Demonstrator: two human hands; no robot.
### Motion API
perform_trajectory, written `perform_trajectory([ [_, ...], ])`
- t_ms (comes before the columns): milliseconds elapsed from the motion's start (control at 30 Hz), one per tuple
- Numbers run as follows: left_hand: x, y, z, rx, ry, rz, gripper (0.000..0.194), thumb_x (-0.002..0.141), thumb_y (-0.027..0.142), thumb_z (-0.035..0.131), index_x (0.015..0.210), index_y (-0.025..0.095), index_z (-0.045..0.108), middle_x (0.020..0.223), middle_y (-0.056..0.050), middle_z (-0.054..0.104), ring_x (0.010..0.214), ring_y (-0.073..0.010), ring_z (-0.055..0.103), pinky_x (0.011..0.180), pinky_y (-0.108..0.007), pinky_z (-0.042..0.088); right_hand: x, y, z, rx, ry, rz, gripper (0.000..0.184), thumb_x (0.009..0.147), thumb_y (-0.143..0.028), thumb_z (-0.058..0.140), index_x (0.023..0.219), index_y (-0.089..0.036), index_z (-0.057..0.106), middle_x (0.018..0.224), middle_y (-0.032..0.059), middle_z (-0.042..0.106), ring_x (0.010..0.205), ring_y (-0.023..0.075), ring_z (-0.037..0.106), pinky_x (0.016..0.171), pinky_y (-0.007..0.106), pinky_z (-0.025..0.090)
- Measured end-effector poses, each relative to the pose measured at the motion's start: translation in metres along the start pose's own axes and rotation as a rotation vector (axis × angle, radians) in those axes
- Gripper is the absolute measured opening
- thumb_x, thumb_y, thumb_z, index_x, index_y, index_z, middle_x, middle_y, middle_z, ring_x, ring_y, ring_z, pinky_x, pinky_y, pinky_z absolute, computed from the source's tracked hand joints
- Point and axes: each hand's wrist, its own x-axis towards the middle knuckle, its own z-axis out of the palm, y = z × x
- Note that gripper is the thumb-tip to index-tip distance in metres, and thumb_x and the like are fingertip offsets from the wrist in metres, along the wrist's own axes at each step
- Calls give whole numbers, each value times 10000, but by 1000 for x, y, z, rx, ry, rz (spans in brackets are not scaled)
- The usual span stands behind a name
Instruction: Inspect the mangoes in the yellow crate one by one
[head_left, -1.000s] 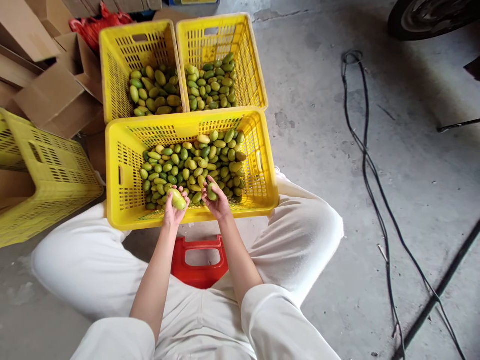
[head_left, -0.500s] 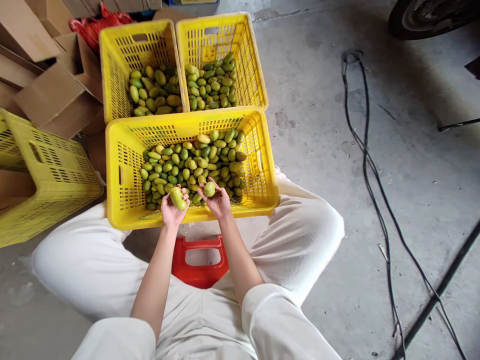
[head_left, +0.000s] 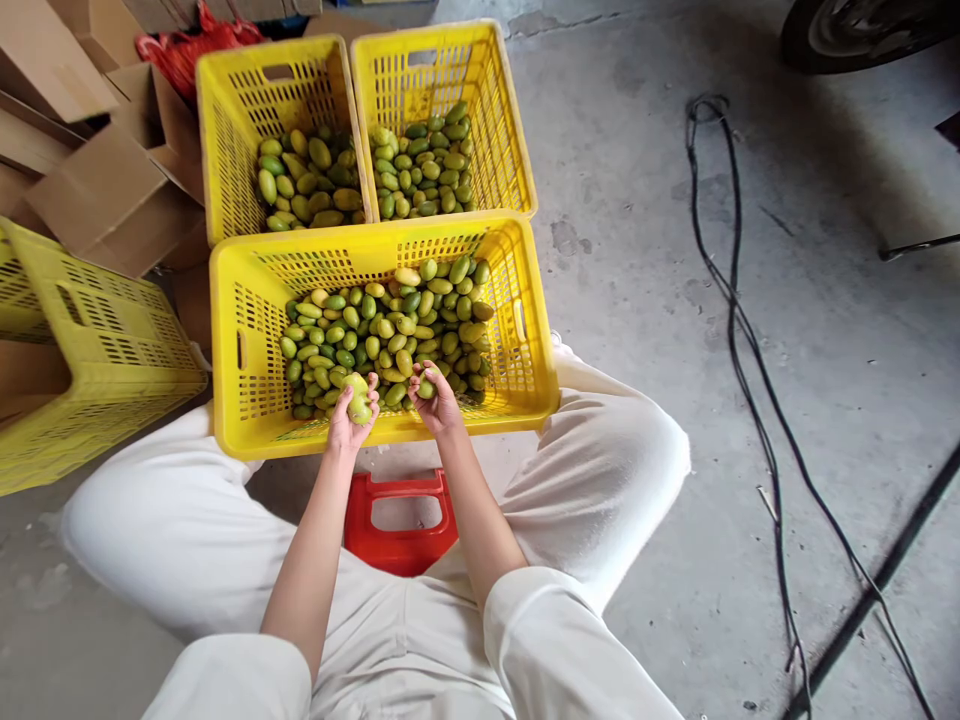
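Presently, over the front yellow slotted plastic crate (head_left: 270, 446), our left grip (head_left: 344, 428) closes around a lumpy pale-green fruit (head_left: 358, 402), our right grip (head_left: 444, 412) around a smaller green fruit (head_left: 427, 389). Light fingertip pressure should permit turning without bruising.

Left hand (head_left: 351, 420)'s got a pale green fruit (head_left: 360, 398), right hand (head_left: 439, 405)'s on a smaller fruit (head_left: 426, 388), both around the front crate (head_left: 541, 385)'s 6 o'clock side.
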Motion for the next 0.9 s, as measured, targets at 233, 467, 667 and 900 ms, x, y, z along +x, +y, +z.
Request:
perform_trajectory([
  [233,0,1,-2,-1,-89,45,178,936,337,545,935,198,656,808,-17,565,580,-57,483,496,-127,435,-2,-2,1,37,-45,42,331,780,-211,569,1108,-235,601,809,1,701,773,170,695,730,333,615],
  [467,-1,-1,0,82,-91,119,293,894,322,562,1153,234,667,1081,-72,681,903,-171,644,813,-321,534,-6,-1,4,-69,-160,40,354,813,-218,567,1162,-252,617,1126,16,732,940,176,701,807,328,607],
  [667,1,-1,0,55,-11,57,153,909,303,594,1012,208,655,959,-52,657,805,-135,631,684,-238,534,-6,-1,2,-58,-149,76,198,801,-223,674,995,-242,639,840,-44,683,702,91,632,602,175,553],
  [900,-1,2,0,50,-68,42,105,819,239,665,887,207,591,857,-13,523,708,-76,528,559,-122,468,-9,-3,6,-51,-131,53,264,732,-107,695,950,-230,611,945,-28,687,610,43,552,433,94,414],
])
